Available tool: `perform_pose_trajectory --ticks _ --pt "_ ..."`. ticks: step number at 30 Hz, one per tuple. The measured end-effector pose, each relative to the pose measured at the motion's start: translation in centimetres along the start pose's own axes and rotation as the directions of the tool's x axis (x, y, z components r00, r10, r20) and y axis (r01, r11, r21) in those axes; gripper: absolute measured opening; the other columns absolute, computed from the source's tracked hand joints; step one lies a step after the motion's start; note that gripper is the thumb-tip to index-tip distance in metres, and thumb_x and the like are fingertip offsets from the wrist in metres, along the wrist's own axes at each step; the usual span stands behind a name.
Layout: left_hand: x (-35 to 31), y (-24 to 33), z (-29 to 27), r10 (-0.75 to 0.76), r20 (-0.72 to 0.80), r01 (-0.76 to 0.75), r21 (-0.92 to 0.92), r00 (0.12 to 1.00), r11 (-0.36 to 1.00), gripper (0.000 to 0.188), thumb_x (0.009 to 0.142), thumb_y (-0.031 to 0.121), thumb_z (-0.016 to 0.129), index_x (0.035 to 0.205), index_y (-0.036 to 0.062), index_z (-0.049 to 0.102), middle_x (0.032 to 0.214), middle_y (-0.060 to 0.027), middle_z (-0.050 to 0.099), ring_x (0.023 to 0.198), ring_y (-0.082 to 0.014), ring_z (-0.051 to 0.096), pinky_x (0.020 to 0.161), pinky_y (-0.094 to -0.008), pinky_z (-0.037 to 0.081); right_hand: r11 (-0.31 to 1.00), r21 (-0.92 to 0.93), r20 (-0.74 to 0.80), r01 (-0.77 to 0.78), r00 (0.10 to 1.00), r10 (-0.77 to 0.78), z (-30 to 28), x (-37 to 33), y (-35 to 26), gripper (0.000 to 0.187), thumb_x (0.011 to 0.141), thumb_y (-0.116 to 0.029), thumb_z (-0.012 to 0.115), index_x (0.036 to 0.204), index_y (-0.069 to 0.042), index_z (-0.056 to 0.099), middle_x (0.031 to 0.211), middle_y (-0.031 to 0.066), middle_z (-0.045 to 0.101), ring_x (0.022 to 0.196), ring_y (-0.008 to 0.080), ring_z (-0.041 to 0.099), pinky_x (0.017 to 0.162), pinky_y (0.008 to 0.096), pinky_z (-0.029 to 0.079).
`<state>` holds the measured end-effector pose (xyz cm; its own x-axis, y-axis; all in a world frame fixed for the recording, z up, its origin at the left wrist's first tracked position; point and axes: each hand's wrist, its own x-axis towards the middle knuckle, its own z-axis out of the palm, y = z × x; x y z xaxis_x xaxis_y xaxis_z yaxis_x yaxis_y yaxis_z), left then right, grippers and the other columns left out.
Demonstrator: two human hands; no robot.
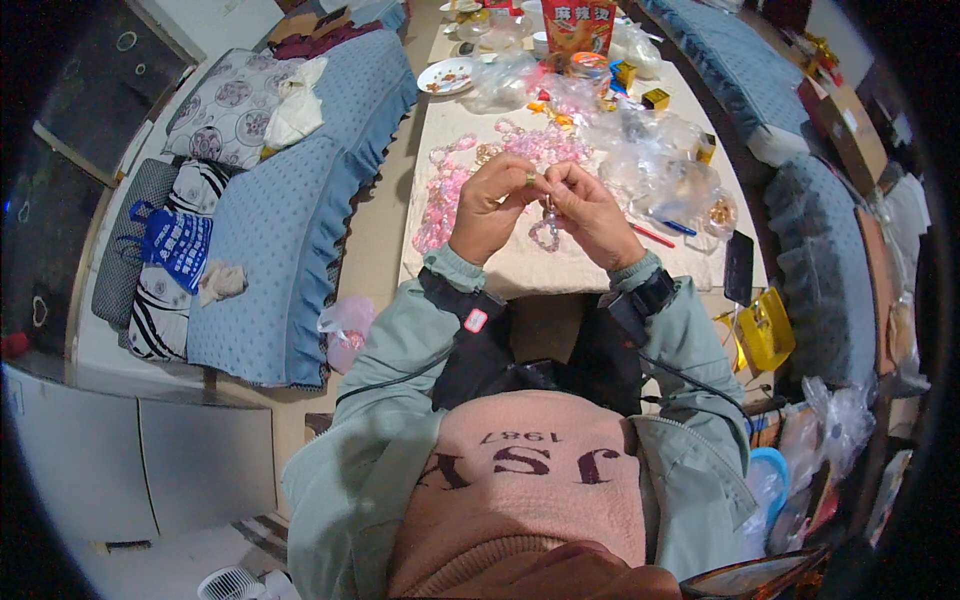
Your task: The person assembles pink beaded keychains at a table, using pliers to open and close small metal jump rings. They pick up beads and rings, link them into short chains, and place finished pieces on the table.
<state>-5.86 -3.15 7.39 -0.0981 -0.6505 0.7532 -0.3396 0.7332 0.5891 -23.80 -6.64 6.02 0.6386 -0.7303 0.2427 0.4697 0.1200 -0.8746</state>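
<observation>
Both of my hands meet above the near part of the cloth-covered table. My right hand (597, 215) pinches thumb and forefinger together, and a small loop of pink and clear beads, a beaded bracelet (544, 236), hangs under its fingertips. My left hand (494, 208) is closed in a pinch against the right fingertips; whatever lies between its fingers is too small to make out. A ring shows on a left finger. Beyond and to the left of the hands lies a spread of pink beaded bracelets (437, 212).
Clear plastic bags (655, 150) cover the table's right side, near a red pen (652, 235), a blue pen (678, 228) and a dark phone (738, 267) at the edge. A white plate (446, 77) stands farther back. Blue-covered sofas (270, 230) flank the table; a yellow basket (766, 331) is at the right.
</observation>
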Motion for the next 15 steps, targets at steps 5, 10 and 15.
perform_pose_trajectory --ticks 5,10,15 --pt "0.5 -0.1 0.3 0.067 0.014 -0.068 0.029 0.998 0.997 0.024 0.078 -0.013 0.070 0.097 0.0016 0.066 0.098 -0.0099 0.065 0.089 -0.0255 0.065 0.076 -0.0328 0.053 0.999 -0.040 -0.006 0.024 1.000 -0.024 0.0 0.0 0.1 0.016 0.104 -0.028 0.059 0.107 -0.014 0.053 0.093 -0.0057 0.050 0.079 0.0046 0.045 0.067 0.0205 0.039" --pt "0.8 0.3 0.3 0.094 0.069 -0.101 0.110 0.993 0.989 0.019 0.081 -0.009 0.069 0.096 0.0013 0.062 0.095 -0.0120 0.065 0.089 -0.0306 0.065 0.076 -0.0363 0.052 0.970 -0.206 -0.045 0.128 0.989 -0.140 -0.3 -0.1 0.1 0.014 0.106 -0.026 0.055 0.105 -0.012 0.053 0.090 -0.0051 0.050 0.075 0.0044 0.044 0.065 0.0210 0.038" --pt "0.6 1.3 0.3 -0.061 0.115 0.048 0.109 0.991 0.993 0.013 0.086 -0.005 0.065 0.095 0.0014 0.058 0.089 -0.0136 0.063 0.084 -0.0308 0.064 0.073 -0.0372 0.051 0.960 -0.260 -0.103 0.106 0.985 -0.136 -1.7 -1.0 -0.2 0.013 0.105 -0.022 0.057 0.104 -0.010 0.053 0.088 -0.0038 0.051 0.071 0.0044 0.044 0.062 0.0205 0.038"
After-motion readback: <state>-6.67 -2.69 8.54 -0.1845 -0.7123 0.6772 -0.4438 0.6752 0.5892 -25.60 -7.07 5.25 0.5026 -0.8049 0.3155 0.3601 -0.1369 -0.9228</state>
